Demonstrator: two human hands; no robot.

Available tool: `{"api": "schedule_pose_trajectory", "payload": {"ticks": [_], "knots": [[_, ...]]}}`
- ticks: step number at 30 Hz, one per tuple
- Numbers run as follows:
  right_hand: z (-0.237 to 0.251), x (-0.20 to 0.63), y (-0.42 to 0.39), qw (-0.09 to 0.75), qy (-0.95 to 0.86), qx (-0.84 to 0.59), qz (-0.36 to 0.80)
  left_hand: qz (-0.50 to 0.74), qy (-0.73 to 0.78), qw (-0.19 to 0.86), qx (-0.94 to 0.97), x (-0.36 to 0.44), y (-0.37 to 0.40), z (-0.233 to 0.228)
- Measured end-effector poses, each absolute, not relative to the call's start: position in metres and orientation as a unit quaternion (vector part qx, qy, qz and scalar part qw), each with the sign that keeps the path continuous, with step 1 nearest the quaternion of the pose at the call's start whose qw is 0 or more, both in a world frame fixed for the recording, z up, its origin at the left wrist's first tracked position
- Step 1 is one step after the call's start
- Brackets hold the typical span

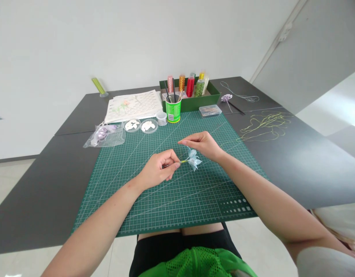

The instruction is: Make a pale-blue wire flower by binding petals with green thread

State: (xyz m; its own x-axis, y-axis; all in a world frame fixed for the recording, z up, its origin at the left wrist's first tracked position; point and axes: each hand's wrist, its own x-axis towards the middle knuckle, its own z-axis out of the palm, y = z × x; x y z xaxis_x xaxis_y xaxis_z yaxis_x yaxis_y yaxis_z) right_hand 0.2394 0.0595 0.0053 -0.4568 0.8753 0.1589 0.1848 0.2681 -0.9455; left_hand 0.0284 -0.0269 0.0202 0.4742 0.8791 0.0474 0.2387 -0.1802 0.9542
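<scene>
My left hand [160, 168] is closed around the thin green stem of a pale blue artificial flower [193, 159], whose petals point right, above the cutting mat. Just beyond the flower, my right hand [203, 143] is closed in a pinch, thumb against forefinger. A faint thin line seems to run from the flower towards those fingertips, but what they hold is too fine to make out. Beneath both hands lies the green gridded cutting mat [131, 204].
Behind the mat stand a green cup [173, 111] of tools and a green box [191, 104] with thread spools. Left are two dishes of white pieces [149, 125], a plastic bag [105, 134] and papers [134, 105]. Right lie a clear case [210, 110], a purple flower [226, 98] and loose yellow-green thread [264, 125].
</scene>
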Motion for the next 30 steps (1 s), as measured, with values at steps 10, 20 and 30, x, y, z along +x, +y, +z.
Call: {"api": "schedule_pose_trajectory", "payload": {"ticks": [10, 20, 30], "knots": [[0.005, 0.238, 0.06, 0.267, -0.725, -0.356, 0.525, 0.49, 0.43, 0.401, 0.644, 0.023, -0.02, 0.01], [0.018, 0.238, 0.05, 0.247, -0.701, -0.304, 0.596, 0.432, 0.571, 0.14, 0.684, 0.022, -0.014, 0.006], [0.019, 0.236, 0.045, 0.273, -0.687, -0.305, 0.601, 0.448, 0.584, 0.21, 0.643, 0.024, -0.013, 0.005]]}}
